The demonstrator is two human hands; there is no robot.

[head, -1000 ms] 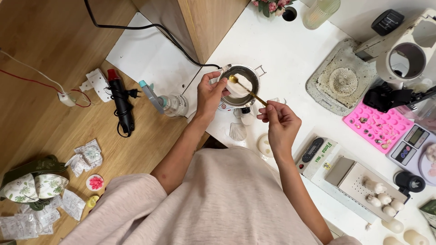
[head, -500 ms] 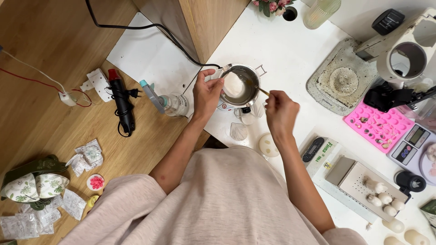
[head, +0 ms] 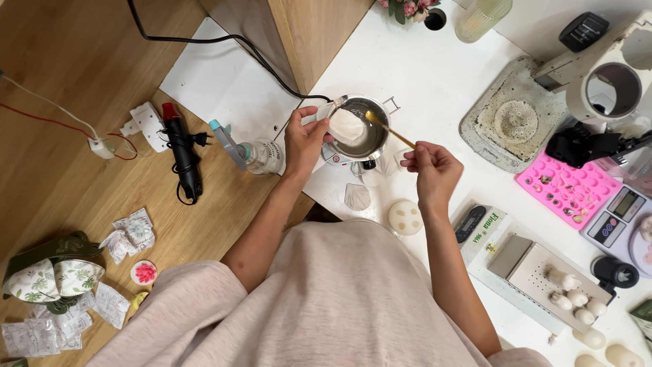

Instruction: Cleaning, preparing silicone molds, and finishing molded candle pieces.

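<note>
A small metal pot (head: 370,145) stands on a white base at the near edge of the white table (head: 421,75). My left hand (head: 303,140) grips the pot's left rim and pinches a white shell-shaped wax piece (head: 346,126) over the pot's opening. A thin wooden stick (head: 390,130) is held in my right hand (head: 431,167), its far tip reaching into the pot over the dark liquid. A white shell cast (head: 357,196) and a round white mould (head: 405,217) lie just in front of the pot.
A pink silicone mould (head: 570,190), a scale (head: 621,214), a grey tray (head: 516,122) and a white machine (head: 604,81) fill the table's right side. On the wooden floor lie a spray bottle (head: 248,155), a black heat gun (head: 183,153), a power strip (head: 148,122) and small packets (head: 129,228).
The white wax piece has come up from inside the pot to its left rim in my left hand. My right hand has drawn back, and the stick's tip now points into the pot.
</note>
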